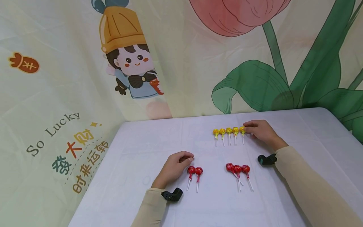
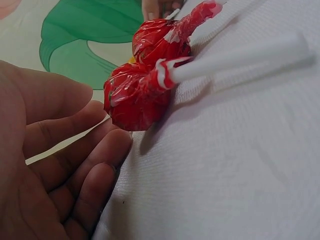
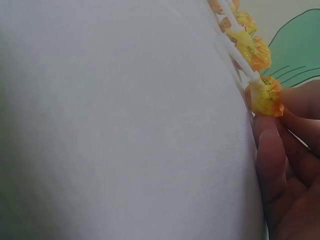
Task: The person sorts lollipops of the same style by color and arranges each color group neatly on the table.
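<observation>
Resting at the lower middle of the head view, the left hand [image 1: 174,167] is lying with fingers loosely curled, holding nothing, just beside two red lollipops [image 1: 195,171]. Three more red ones [image 1: 237,169] are lying to the right. Higher up, the right hand [image 1: 262,130] is pinching the end yellow lollipop [image 1: 242,130] of a row of five on the white table [image 1: 141,151].
</observation>
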Available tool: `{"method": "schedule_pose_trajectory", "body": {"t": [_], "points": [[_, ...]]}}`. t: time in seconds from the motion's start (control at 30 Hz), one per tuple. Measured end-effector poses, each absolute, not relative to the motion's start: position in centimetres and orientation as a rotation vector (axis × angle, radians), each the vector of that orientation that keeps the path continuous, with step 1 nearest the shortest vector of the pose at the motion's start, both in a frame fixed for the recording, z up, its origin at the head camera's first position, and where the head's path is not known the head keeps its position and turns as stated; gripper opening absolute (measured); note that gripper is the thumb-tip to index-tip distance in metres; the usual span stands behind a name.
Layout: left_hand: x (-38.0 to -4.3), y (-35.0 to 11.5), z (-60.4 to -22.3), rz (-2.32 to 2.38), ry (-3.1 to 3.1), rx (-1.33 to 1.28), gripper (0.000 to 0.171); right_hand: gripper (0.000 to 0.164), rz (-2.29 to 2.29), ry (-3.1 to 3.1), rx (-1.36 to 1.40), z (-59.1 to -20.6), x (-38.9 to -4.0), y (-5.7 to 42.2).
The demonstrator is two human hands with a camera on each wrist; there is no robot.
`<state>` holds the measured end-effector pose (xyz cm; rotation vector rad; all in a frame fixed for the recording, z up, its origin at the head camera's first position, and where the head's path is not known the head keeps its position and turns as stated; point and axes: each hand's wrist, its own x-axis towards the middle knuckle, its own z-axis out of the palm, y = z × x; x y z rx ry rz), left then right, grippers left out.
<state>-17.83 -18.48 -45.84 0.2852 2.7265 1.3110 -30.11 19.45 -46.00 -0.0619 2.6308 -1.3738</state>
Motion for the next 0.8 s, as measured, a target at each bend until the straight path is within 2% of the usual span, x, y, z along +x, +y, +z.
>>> {"method": "schedule_pose_trajectory", "body": {"t": [0.8], "points": [[-17.75,-18.5,-45.75,1.312,2.726,0.285,0.019,0.038,-1.402,2.641,-0.039,-45.89,-30.06,19.32]]}}
